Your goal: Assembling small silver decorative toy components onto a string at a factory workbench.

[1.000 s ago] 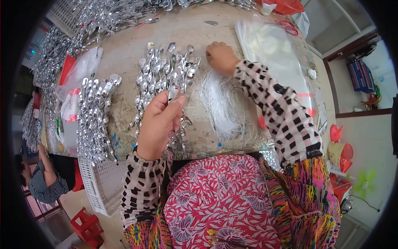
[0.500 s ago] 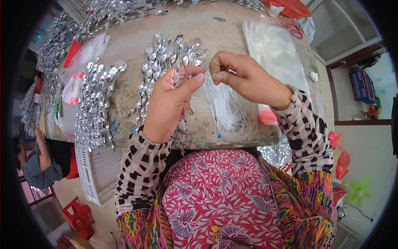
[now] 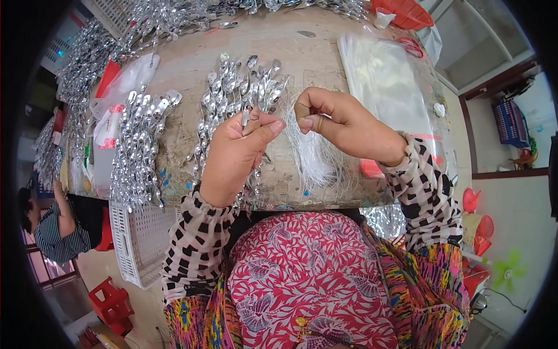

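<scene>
Silver spoon bits and white thread, up close

Left hand (image 3: pixel 235 157) pinches a silver piece (image 3: pixel 246 118); at its 3 o'clock, right hand (image 3: pixel 343 125) pinches white thread (image 3: pixel 311 157) over the desk (image 3: pixel 197 64).

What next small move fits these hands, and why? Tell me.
Probably bring the right hand closer to the left hand. The left pinches a silver piece upright; the right pinches something small over the white thread bundle, and a gap separates them.

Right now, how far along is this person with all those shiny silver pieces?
Done, it seems: strung rows of silver pieces lie on the table. In hand: the left hand pinches one silver piece while the right hand pinches something too fine to see, above the white threads. Left: those threads and the loose silver heap at the far edge.
</scene>
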A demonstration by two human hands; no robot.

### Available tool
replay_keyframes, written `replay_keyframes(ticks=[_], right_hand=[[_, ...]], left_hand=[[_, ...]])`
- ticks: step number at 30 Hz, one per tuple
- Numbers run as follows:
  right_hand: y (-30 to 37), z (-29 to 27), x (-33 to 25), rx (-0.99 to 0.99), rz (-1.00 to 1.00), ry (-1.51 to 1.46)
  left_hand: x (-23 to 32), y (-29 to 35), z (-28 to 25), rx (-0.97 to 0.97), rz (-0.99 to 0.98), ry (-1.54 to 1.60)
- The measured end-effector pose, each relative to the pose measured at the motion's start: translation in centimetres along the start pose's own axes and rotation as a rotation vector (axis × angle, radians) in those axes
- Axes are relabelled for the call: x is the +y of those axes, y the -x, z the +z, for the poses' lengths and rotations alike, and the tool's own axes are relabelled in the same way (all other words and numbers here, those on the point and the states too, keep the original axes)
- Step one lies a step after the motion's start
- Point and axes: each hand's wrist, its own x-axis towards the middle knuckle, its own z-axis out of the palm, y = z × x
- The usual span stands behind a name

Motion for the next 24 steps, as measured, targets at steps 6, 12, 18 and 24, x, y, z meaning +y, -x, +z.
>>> replay_keyframes(ticks=[6, 12, 18, 24], right_hand=[[0.22, -0.33, 0.25, 0.009, -0.007, -0.023], [0.31, -0.19, 0.16, -0.005, 0.003, -0.044], [0.54, -0.2, 0.41, 0.004, 0.014, -0.04], [0.84, -0.24, -0.03, 0.034, 0.036, 0.011]], left_hand=[[0.38, 0.07, 0.35, -0.015, -0.001, 0.041], [0.04, 0.32, 0.06, -0.071, -0.024, 0.017], [-0.12, 0.44, 0.17, -0.088, -0.01, 0.02], [0.23, 0.84, 0.21, -0.074, -0.063, 0.02]])
